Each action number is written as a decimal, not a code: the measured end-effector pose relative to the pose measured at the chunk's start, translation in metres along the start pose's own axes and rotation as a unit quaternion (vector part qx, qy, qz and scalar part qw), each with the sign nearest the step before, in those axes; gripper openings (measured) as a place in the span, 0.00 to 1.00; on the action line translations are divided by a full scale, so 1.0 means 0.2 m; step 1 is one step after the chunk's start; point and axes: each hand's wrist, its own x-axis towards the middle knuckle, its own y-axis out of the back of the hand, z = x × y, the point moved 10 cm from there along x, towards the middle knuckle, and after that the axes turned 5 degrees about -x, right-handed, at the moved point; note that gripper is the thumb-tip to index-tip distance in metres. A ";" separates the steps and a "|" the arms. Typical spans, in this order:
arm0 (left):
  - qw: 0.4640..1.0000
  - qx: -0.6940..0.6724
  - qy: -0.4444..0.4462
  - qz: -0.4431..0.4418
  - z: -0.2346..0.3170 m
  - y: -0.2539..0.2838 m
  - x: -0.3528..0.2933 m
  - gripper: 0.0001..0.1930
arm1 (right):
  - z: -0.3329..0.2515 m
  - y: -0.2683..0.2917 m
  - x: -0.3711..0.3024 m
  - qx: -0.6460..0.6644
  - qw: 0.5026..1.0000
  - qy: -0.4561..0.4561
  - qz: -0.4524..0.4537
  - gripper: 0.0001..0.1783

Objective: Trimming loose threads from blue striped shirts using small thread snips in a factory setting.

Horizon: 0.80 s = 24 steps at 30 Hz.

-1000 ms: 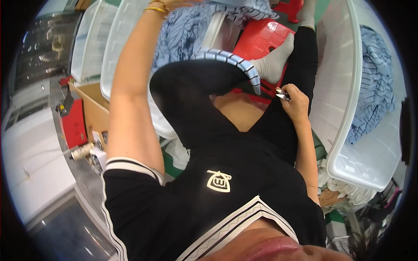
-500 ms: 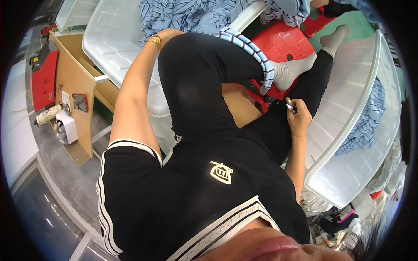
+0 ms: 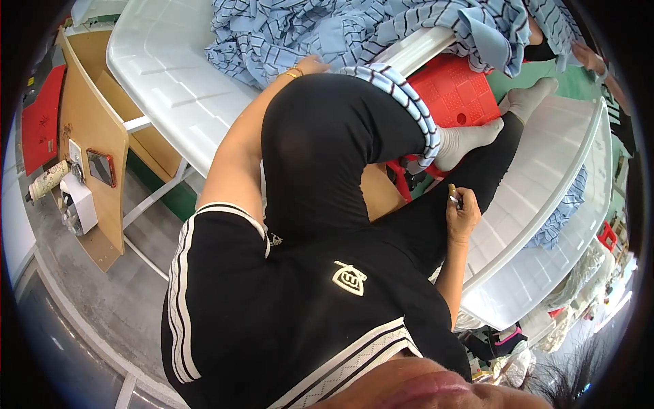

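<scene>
My left hand (image 3: 311, 65) reaches past my raised knee to the edge of a heap of light blue cloth with dark stripes (image 3: 272, 37). The knee hides most of its fingers, so I cannot tell whether it grips the cloth. My right hand (image 3: 462, 217) rests over my other thigh, closed around a small metal tool that looks like snips (image 3: 454, 196), its tip pointing away from me. Across my bent leg lies a folded blue striped strip of cloth (image 3: 413, 102), its end hanging by my grey-socked foot.
The heap lies in a white plastic tub (image 3: 160, 65); another white tub (image 3: 504, 286) with blue cloth stands at right. A red plastic stool (image 3: 456, 92) is beyond my foot. At left stands a wooden table (image 3: 95, 129) with a phone (image 3: 102, 168). Another person's hand (image 3: 587, 58) shows far right.
The view has shifted, so the cloth heap shows more fully. My left hand sits farther right along the heap's edge. Another person's hand has come into view at far right. My right hand keeps its hold.
</scene>
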 end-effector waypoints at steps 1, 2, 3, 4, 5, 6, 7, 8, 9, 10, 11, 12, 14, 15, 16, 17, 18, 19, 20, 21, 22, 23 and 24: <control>0.989 -0.108 0.089 0.049 -0.04 0.06 -0.06 0.39 | 0.00 0.00 0.00 -0.004 1.000 -0.005 -0.003 0.09; 0.977 -0.191 0.088 0.038 -0.08 0.03 -0.01 0.55 | 0.00 0.00 0.00 -0.008 1.000 -0.010 -0.006 0.09; 0.971 -0.212 0.099 0.048 -0.11 0.04 0.00 0.54 | -0.01 0.00 0.01 -0.007 1.000 -0.007 -0.007 0.09; 0.965 -0.232 0.110 0.058 -0.15 0.04 0.00 0.54 | -0.02 -0.01 0.02 -0.006 1.000 -0.004 -0.009 0.09; 0.958 -0.253 0.120 0.068 -0.17 0.05 0.00 0.54 | -0.03 -0.02 0.03 -0.005 1.000 -0.002 -0.010 0.09; 0.947 -0.291 0.117 0.066 -0.12 0.05 -0.04 0.54 | -0.03 -0.02 0.03 -0.008 1.000 -0.006 -0.011 0.09; 0.946 -0.294 0.119 0.069 -0.15 0.03 -0.01 0.54 | -0.04 -0.02 0.04 -0.011 1.000 -0.010 -0.012 0.09; 0.944 -0.297 0.121 0.072 -0.17 0.01 0.02 0.54 | -0.04 -0.02 0.04 -0.015 1.000 -0.014 -0.014 0.10; 0.942 -0.302 0.125 0.080 -0.20 0.01 0.02 0.54 | -0.05 -0.02 0.06 -0.012 1.000 -0.010 -0.017 0.10; 0.955 -0.270 0.098 0.069 -0.13 -0.01 0.02 0.55 | -0.04 -0.02 0.05 -0.017 1.000 -0.015 -0.019 0.10; 0.967 -0.238 0.071 0.058 -0.06 -0.02 0.02 0.56 | -0.02 -0.02 0.04 -0.021 0.999 -0.020 -0.021 0.10; 0.976 -0.205 0.046 0.056 -0.02 0.01 -0.01 0.57 | -0.03 -0.03 0.05 -0.024 0.999 -0.020 -0.025 0.10; 0.985 -0.108 0.119 0.060 -0.15 -0.04 0.04 0.59 | -0.05 -0.03 0.06 -0.031 0.999 -0.021 -0.031 0.10; 0.985 -0.058 0.154 0.060 -0.20 -0.06 0.04 0.61 | -0.06 -0.04 0.06 -0.031 0.999 -0.018 -0.033 0.10; 0.982 -0.056 0.168 0.070 -0.23 -0.08 0.03 0.61 | -0.06 -0.04 0.07 -0.032 0.999 -0.016 -0.034 0.10; 0.979 -0.054 0.182 0.080 -0.27 -0.11 0.02 0.62 | -0.07 -0.04 0.07 -0.033 0.999 -0.013 -0.035 0.10; 0.975 -0.053 0.196 0.091 -0.31 -0.13 0.01 0.63 | -0.07 -0.04 0.08 -0.034 0.999 -0.014 -0.037 0.10; 0.976 -0.066 0.185 0.089 -0.32 -0.16 0.02 0.63 | -0.07 -0.05 0.08 -0.035 0.999 -0.015 -0.038 0.10; 0.978 -0.079 0.174 0.088 -0.33 -0.19 0.02 0.62 | -0.07 -0.05 0.08 -0.035 0.998 -0.015 -0.040 0.10; 0.978 -0.091 0.164 0.086 -0.34 -0.21 0.02 0.62 | -0.07 -0.05 0.08 -0.034 0.998 -0.017 -0.042 0.10; 0.980 -0.080 0.160 0.083 -0.36 -0.23 0.03 0.60 | -0.07 -0.05 0.09 -0.033 0.998 -0.018 -0.044 0.10; 0.982 -0.079 0.164 0.060 -0.38 -0.25 0.03 0.60 | -0.08 -0.05 0.09 -0.031 0.998 -0.018 -0.047 0.10; 0.983 -0.078 0.164 0.034 -0.38 -0.27 0.03 0.60 | -0.07 -0.05 0.09 -0.037 0.998 -0.022 -0.048 0.10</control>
